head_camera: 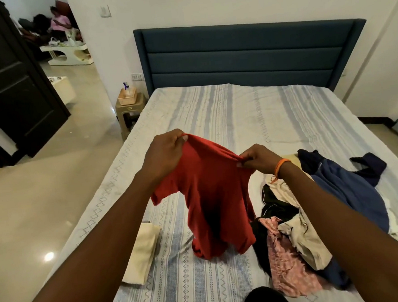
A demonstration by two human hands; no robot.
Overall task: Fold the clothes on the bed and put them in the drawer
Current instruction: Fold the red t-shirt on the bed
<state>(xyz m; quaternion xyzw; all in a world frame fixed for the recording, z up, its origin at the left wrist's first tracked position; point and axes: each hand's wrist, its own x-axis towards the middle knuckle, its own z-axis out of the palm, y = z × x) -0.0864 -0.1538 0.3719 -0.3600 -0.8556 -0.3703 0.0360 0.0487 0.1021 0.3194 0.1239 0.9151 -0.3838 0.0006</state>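
Observation:
A red T-shirt point(214, 197) hangs above the bed point(249, 114), its lower hem touching the striped sheet. My left hand point(167, 150) grips the shirt's upper left edge with curled fingers. My right hand point(258, 158), with an orange band at the wrist, pinches the upper right edge. To the right lies a loose pile of clothes point(300, 233): a blue garment point(351, 192), a pink patterned piece point(286, 269), cream and black pieces. A folded cream cloth point(144, 253) lies flat on the sheet at the left.
A dark blue headboard point(245, 53) stands at the bed's far end. Beside the bed at the left is a small stool point(129, 111) carrying a basket point(127, 97). A dark door point(11, 81) stands open at the left; a person sits in the room beyond.

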